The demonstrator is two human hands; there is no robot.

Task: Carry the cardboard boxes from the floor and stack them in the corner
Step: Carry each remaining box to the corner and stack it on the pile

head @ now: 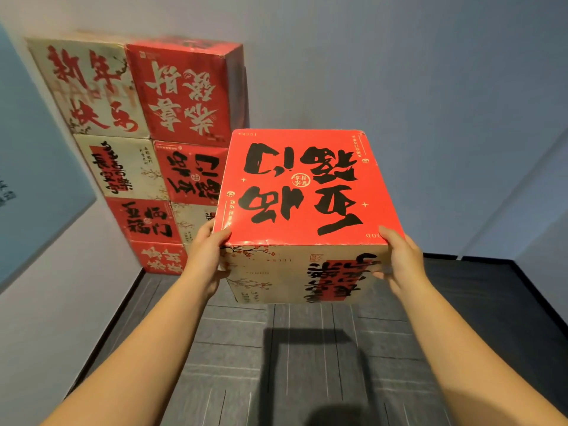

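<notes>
The person holds one cardboard box point(302, 192) in the air, clear of the dark tiled floor point(276, 364), with its red printed top facing the camera and its cream side toward the body; the left hand point(206, 256) clasps the box's near left corner, thumb over the top edge and fingers against the side, while the right hand point(399, 262) grips the near right corner in the same way, so both hands are closed on this box and carry nothing else; the box hangs just to the right of, and nearer than, the stack point(144, 142) already built in the corner where the two pale walls point(399, 72) meet; that stack shows two columns of red and cream boxes, about four tiers high as far as can be counted, which suggests that much of the task is done; the carried box is not yet set down, and it probably belongs beside the stack or on top; whether more boxes wait on the floor cannot be told, since none lies in view.
</notes>
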